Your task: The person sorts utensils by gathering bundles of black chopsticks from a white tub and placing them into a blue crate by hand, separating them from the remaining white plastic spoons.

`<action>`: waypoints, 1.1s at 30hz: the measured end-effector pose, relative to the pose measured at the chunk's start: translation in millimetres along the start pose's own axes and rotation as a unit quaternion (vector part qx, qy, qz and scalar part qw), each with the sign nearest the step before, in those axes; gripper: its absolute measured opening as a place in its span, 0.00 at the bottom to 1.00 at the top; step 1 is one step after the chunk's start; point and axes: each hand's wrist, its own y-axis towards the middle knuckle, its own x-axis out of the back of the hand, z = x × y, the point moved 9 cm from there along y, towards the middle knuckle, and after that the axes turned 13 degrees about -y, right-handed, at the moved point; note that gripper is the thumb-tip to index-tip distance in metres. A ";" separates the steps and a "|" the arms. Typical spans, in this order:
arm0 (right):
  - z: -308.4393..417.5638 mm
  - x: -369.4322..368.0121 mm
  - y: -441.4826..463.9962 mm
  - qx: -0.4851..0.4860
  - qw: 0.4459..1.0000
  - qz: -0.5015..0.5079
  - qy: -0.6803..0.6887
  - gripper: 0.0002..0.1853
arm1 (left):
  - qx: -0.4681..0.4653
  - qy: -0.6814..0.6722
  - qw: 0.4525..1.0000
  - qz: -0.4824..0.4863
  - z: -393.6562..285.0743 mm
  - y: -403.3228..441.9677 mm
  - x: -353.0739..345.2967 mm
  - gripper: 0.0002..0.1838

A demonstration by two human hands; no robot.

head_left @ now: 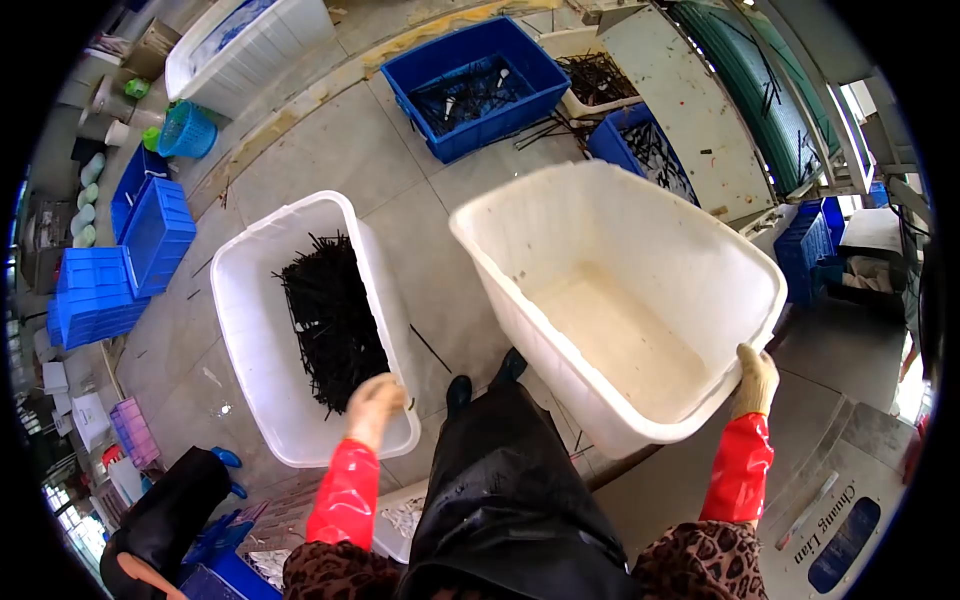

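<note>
My right hand, in a pale glove and red sleeve cover, grips the right rim of a large white plastic tub. That tub is tilted, and its inside shows only a stained bottom. My left hand, blurred by motion, is at the near right rim of a second white tub on the floor. Whether its fingers close on that rim cannot be made out. Inside the second tub lies a heap of thin black strips.
Beyond the tubs stand a blue crate with dark strips and a beige bin of brown strips. Stacked blue crates are at left. Another person in a dark apron is at lower left. My boots are between the tubs.
</note>
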 end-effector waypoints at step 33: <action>-122.8 -220.7 19.3 -0.205 0.957 0.203 0.020 0.19 | -0.046 0.268 0.962 -0.038 -45.6 136.9 -158.7 0.18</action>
